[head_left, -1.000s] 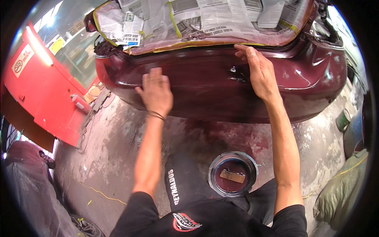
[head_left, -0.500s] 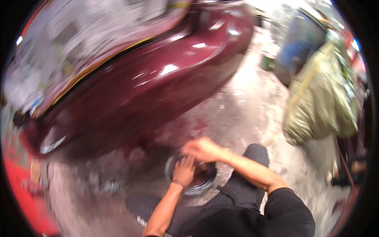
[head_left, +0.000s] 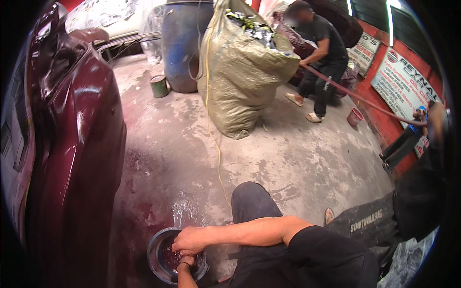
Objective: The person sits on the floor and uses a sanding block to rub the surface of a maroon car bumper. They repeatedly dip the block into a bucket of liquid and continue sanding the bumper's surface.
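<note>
A round dark bucket (head_left: 152, 257) with reddish liquid in it stands on the floor before me. My right hand (head_left: 188, 240) is over it, fingers curled down and closed. Just below, my left hand (head_left: 186, 262) is bunched up over the bucket, its fingers partly hidden. The two hands meet or nearly meet; anything between them is too small or covered to make out. To the left rises a glossy dark red car body panel (head_left: 81, 163), apart from both hands.
A big tan sack (head_left: 245, 91) and a blue drum (head_left: 182, 48) stand ahead, beside a small green can (head_left: 159, 86). A yellow cord (head_left: 219, 163) trails over the floor. At right, a person (head_left: 324, 53) holds a hose (head_left: 370, 103); another person (head_left: 370, 216) is close by.
My view has swung right, bringing the sack and people further in. My left hand, earlier spread over the bucket, is now bunched under my right hand.
</note>
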`<state>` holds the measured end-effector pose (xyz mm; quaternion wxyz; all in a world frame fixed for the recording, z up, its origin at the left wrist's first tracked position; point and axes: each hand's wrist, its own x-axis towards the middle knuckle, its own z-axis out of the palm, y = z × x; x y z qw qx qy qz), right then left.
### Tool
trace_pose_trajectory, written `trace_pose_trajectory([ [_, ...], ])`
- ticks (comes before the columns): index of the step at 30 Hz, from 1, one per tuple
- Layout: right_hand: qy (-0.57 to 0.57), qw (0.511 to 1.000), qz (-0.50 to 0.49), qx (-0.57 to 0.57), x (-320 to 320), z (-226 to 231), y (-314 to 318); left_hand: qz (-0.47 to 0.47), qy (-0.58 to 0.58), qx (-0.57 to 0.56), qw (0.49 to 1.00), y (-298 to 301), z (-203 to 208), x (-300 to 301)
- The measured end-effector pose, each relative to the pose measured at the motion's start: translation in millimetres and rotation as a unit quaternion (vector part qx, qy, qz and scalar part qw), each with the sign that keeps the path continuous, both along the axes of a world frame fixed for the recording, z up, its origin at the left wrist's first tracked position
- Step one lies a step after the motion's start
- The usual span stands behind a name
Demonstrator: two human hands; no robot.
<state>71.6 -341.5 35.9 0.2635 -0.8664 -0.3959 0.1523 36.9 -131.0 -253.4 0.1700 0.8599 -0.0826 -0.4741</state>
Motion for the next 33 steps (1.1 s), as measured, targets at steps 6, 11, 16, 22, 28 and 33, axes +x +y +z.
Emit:
trace_pose_trajectory([
  [6,0.001,0.999,-0.041,-0.035,-1,17,-9,-0.023,0.044,0.007,0.999,17,-34,7],
  [11,-0.006,0.999,-0.031,-0.017,-5,25,0,-0.06,0.033,-0.171,0.983,31,-103,7],
  [16,0.008,0.998,-0.062,-0.028,-8,20,-7,-0.138,-0.103,-0.056,0.983,35,-154,7],
  [22,0.015,0.994,-0.068,-0.086,-9,13,-18,-0.04,-0.009,0.018,0.999,27,-91,11],
  [28,-0.009,0.997,-0.065,-0.048,-11,9,-7,0.018,0.01,0.038,0.999,21,-25,7],
  [33,0.001,0.997,-0.043,-0.064,-7,9,-6,-0.042,0.002,0.046,0.998,18,-11,6],
])
